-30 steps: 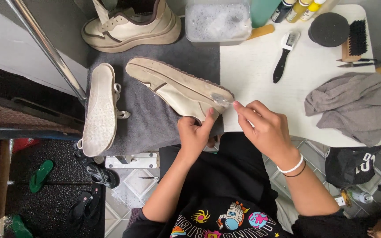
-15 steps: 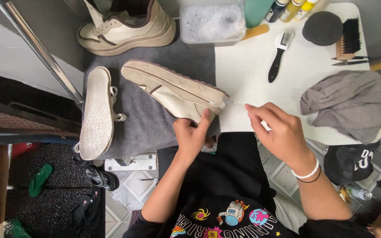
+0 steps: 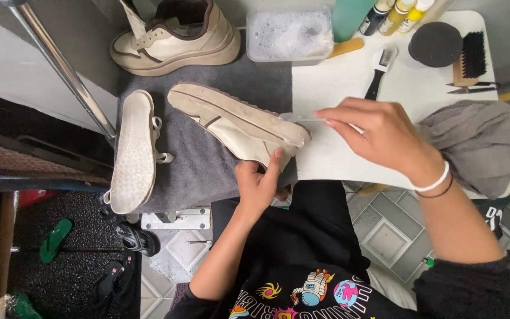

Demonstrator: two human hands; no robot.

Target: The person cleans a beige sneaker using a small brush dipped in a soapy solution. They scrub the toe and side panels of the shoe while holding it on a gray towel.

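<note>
Cream sneaker (image 3: 237, 121) lying tipped on its side at frame centre, sole edge up, resting on a grey mat (image 3: 208, 165) that covers the left part of a white table (image 3: 349, 88). Gripped at the heel end by the left hand (image 3: 261, 183), fingers curled under and thumb pressed up against the side. Right hand (image 3: 379, 133) just right of that end, fingers pinched together around a thin, pale tool (image 3: 302, 118), probably a small brush, though too blurred to say for certain; tip touching the sneaker's end. White and dark bands around the right wrist.

Compared with half a second ago: right hand higher and closer to the shoe, tool tip now at its end rather than lower on the table; left hand in much the same grip.

Further out: a second cream shoe part (image 3: 134, 150) sole-up at the left of the mat, laces trailing. Another sneaker (image 3: 175, 38) upright at upper left. Clear tub of foamy water (image 3: 290, 32) at top centre. Black-handled brush (image 3: 379, 71) on the table right of it, bottles (image 3: 394, 15) along the top edge, round black sponge (image 3: 435, 44) and a wooden brush with black bristles (image 3: 470, 59) at upper right. Crumpled grey cloth (image 3: 479, 142) at right. Metal pole (image 3: 60, 65) slanting across upper left; green sandals (image 3: 54, 239) on the floor at lower left.
</note>
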